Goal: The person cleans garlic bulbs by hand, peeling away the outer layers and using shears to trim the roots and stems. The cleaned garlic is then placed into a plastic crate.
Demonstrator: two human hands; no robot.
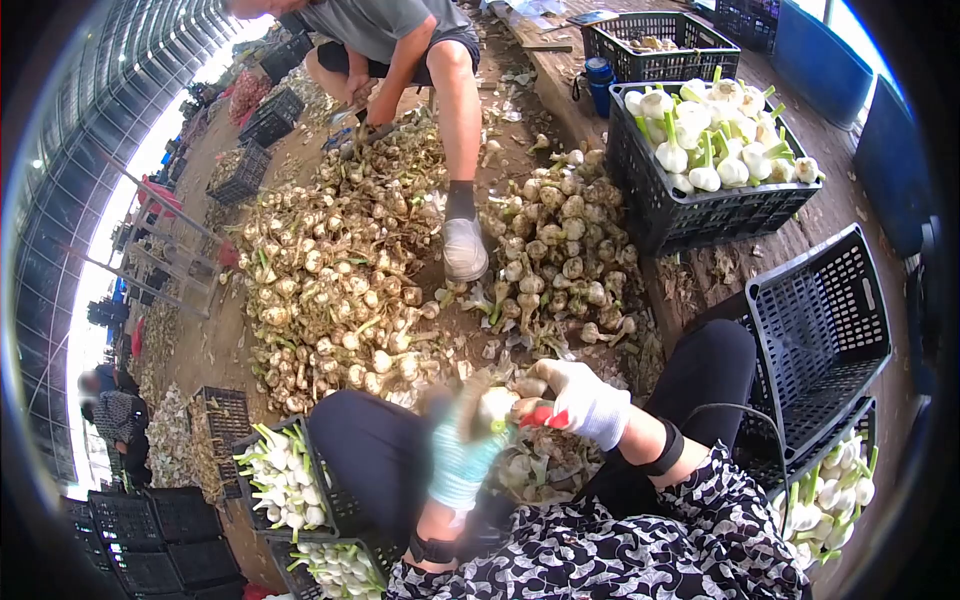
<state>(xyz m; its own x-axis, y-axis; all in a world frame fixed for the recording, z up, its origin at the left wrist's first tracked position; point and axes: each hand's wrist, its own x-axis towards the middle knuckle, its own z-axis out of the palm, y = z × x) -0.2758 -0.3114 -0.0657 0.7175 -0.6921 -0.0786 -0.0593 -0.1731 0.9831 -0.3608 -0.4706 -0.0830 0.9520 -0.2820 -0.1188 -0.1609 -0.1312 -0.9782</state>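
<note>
My left hand [462, 450], in a pale green glove and blurred by motion, is closed around a garlic bulb [497, 408] between my knees. My right hand [580, 400], in a white and grey glove, is closed on a red-handled tool [543, 415] beside the bulb; its working end is hidden. Beyond my hands, a large heap of untrimmed garlic [330, 285] covers the ground, and a smaller heap [565, 240] lies to its right. Peelings are scattered beneath my hands.
A person [385, 45] sits across the heap, one shoe among the garlic. A black crate of white garlic [660, 215] stands at upper right, an empty tilted crate [825, 340] below it. Filled crates [330, 480] flank my left leg; another person [120, 420] is far left.
</note>
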